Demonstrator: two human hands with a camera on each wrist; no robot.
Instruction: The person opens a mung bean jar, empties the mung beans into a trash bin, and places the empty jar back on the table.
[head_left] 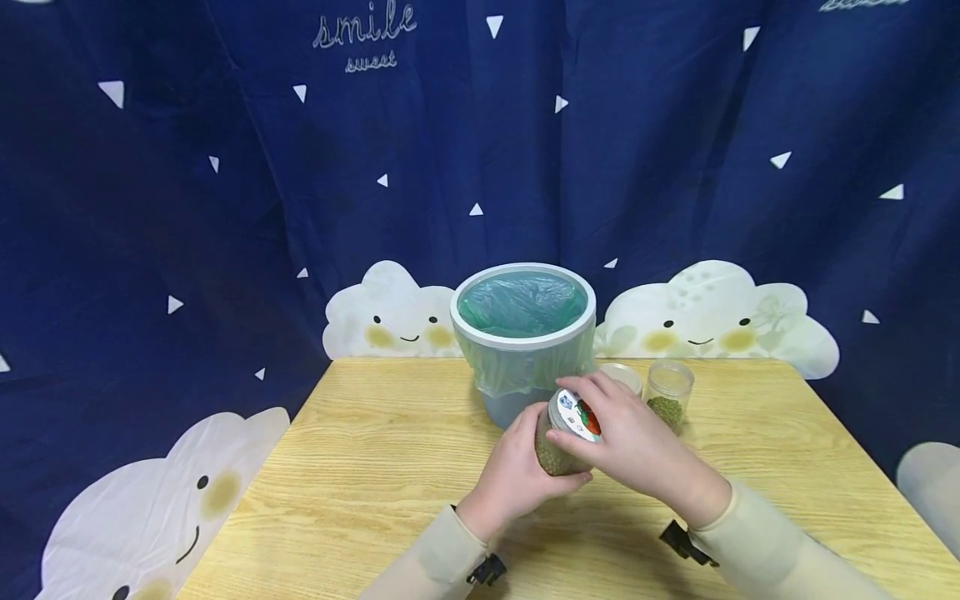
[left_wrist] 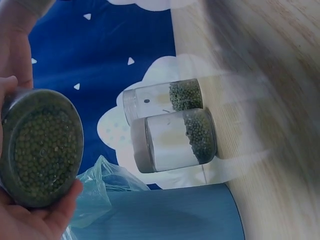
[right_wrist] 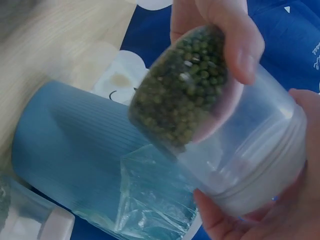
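Note:
A clear plastic jar (head_left: 551, 454) partly filled with green beans is tilted above the table, in front of the bin. My left hand (head_left: 513, 475) grips its body, with the thumb on the near side in the right wrist view. Over the lid (head_left: 577, 416), which bears a colourful sticker, my right hand (head_left: 637, 437) curls its thumb and fingers. The beans (right_wrist: 182, 85) lie toward the jar's bottom in the right wrist view. From the left wrist the jar's round base (left_wrist: 44, 150) shows. Whether the lid is loose cannot be seen.
A blue bin (head_left: 498, 408) with a green plastic liner (head_left: 525, 304) stands at the back of the wooden table (head_left: 390, 450). Right of it stand a white-lidded jar (left_wrist: 170, 142) and another clear jar (head_left: 670, 396), both partly filled with green beans. A navy curtain (head_left: 420, 150) hangs behind.

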